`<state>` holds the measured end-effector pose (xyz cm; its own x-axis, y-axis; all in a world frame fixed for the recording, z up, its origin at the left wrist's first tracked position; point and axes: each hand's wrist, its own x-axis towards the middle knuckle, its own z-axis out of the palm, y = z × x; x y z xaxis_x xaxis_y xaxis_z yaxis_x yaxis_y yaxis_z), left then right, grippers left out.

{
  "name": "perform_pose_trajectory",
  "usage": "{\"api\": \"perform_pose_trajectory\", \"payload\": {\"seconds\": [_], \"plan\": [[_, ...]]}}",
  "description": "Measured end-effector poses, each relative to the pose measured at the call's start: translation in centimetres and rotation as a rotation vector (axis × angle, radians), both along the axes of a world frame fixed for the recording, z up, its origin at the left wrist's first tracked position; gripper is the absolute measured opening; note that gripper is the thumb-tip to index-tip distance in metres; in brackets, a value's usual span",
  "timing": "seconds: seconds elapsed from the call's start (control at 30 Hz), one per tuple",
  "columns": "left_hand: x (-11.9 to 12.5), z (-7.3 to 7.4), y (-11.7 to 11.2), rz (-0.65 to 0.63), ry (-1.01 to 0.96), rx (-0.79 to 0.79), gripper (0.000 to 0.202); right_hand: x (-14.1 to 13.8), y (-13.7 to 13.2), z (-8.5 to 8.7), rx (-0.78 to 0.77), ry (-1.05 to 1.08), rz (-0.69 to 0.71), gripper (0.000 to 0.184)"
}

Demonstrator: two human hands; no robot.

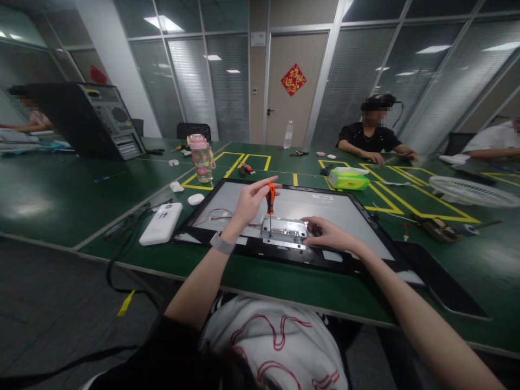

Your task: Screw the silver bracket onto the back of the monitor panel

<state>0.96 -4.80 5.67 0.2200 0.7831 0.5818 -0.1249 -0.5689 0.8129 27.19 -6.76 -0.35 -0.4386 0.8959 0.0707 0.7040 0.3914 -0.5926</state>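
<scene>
An orange-and-black screwdriver (270, 200) stands nearly upright over the near middle of a large flat panel (341, 208), its tip down at the left part of a silvery metal bracket (286, 230). The left hand (252, 201) has its fingers stretched out around the top of the handle, holding it. The right hand (327, 234) is at the bracket's right end, thumb and fingers parted; whether it grips anything there cannot be made out. The black-framed panel lies flat on the green table (227, 276), near its front edge.

Just left of the panel are a white boxy device (161, 223) and, farther back, a small white case (195, 199). A pink-lidded bottle (202, 161) stands beyond the panel's far left corner. Past its far right side lies a bright green packet (348, 179); a dark flat slab (441, 276) lies against its near right corner. Farther right is a round white grille (473, 189). A clear bottle (288, 135) stands at the far side, a black computer tower (91, 122) at the far left. A person in a black top (368, 138) sits at the far right, both forearms on the table.
</scene>
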Motion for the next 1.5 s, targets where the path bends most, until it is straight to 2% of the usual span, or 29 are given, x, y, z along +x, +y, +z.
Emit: {"api": "perform_pose_trajectory", "payload": {"seconds": [0.3,0.37,0.53,0.7,0.77,0.9,1.03,1.1,1.3,1.37,1.5], "plan": [[0.13,-0.57,0.40,0.208,0.057,0.107,0.021,-0.02,0.03,0.04,-0.002,-0.020,-0.005,0.067],[0.14,-0.55,0.51,0.183,0.053,0.099,0.022,0.01,0.06,-0.02,0.004,-0.009,-0.003,0.067],[0.20,-0.41,0.52,-0.010,-0.028,0.003,0.028,0.01,0.07,-0.11,0.000,0.001,-0.003,0.067],[0.16,-0.33,0.27,0.116,0.022,0.053,0.022,-0.01,0.06,-0.09,0.000,-0.004,0.001,0.066],[0.17,-0.32,0.26,0.107,0.003,0.036,0.023,-0.03,0.03,-0.03,-0.004,-0.010,0.000,0.067],[0.21,-0.35,0.35,0.001,-0.081,-0.028,0.026,-0.06,-0.04,0.08,-0.006,-0.008,-0.005,0.067],[0.17,-0.36,0.28,0.093,-0.007,0.037,0.020,-0.05,-0.05,0.06,-0.005,-0.011,0.003,0.067],[0.17,-0.39,0.23,0.097,-0.002,0.038,0.022,-0.05,-0.06,0.07,-0.009,-0.014,0.001,0.067],[0.37,-0.42,0.18,-0.113,-0.159,-0.148,0.030,-0.08,-0.02,0.08,0.002,-0.018,0.001,0.069],[0.37,-0.37,0.15,-0.066,-0.127,-0.116,0.028,-0.06,0.03,0.02,0.008,-0.014,0.011,0.069],[0.24,-0.40,0.23,0.110,-0.012,0.008,0.022,0.02,0.12,-0.08,0.002,-0.012,0.016,0.069]]}}
